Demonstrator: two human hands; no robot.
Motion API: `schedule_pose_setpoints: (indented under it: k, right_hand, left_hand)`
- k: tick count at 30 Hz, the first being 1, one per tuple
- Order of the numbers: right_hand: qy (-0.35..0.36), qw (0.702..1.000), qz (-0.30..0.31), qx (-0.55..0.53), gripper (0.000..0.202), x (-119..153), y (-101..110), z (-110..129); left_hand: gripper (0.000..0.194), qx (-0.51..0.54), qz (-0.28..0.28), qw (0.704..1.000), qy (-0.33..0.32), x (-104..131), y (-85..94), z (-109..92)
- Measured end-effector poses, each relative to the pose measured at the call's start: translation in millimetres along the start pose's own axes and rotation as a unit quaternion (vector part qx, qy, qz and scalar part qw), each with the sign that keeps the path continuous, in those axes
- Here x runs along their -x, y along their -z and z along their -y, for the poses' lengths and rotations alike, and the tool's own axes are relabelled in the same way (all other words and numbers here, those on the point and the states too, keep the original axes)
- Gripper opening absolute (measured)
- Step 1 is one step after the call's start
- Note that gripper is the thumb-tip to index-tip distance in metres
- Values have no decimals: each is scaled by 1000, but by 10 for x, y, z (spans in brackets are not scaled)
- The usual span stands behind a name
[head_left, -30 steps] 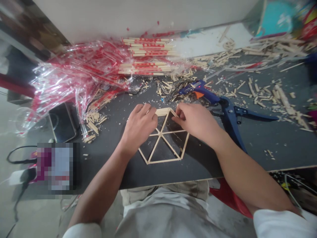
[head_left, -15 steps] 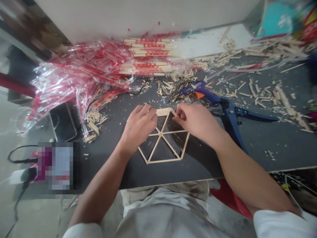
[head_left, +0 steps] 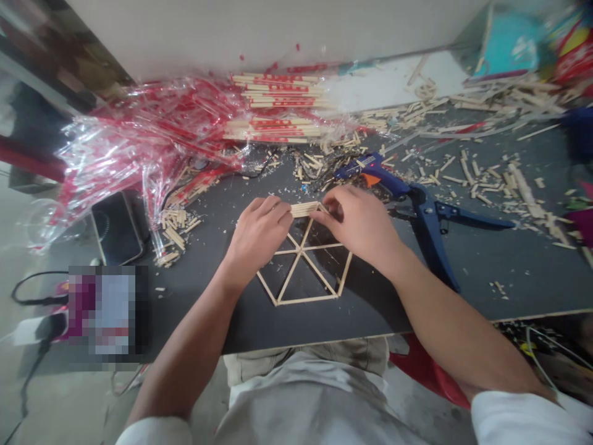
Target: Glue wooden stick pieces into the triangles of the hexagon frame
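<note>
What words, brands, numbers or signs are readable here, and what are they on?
No text can be read for certain.
Red-and-white marks on the bundled pale wooden sticks: too blurred.
Small label on the blue glue gun with an orange trigger: too small.
White mark on the teal container: too blurred.
Red-and-yellow packaging: too blurred.
Anything under the pixelated patch: hidden.

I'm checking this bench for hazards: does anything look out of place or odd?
Yes, mostly mess. Small pale wooden offcuts lie strewn across the dark tabletop, and the blue glue gun with an orange trigger lies on its side among them. The hexagonal wooden stick frame shows no visible break.
</note>
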State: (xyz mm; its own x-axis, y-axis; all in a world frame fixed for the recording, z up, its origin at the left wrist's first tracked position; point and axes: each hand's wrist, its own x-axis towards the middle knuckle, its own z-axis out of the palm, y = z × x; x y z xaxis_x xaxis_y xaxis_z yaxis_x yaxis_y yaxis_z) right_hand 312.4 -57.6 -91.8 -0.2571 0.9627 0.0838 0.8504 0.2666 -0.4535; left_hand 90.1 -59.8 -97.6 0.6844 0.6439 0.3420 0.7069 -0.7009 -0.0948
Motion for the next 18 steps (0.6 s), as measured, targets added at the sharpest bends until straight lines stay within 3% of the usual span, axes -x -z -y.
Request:
schedule_pose_setpoints:
  k: [3,6,15,18]
  right_hand:
    - [82,994,-66,-10,4,34,-141,85]
    - [130,990,-58,-4,14,37,-245,179]
    - [143,987,-68,17,25,-71,-368,204]
    - [149,986,-75,12,31,-82,-382,181]
  left_hand:
    - [23,9,0,1000,8,-2,-4,7]
    - [25,17,1,1000,11,-4,-1,14]
    - [30,86,-18,995,36,58,-64,121]
    - [26,139,-40,986,80,130,-87,219]
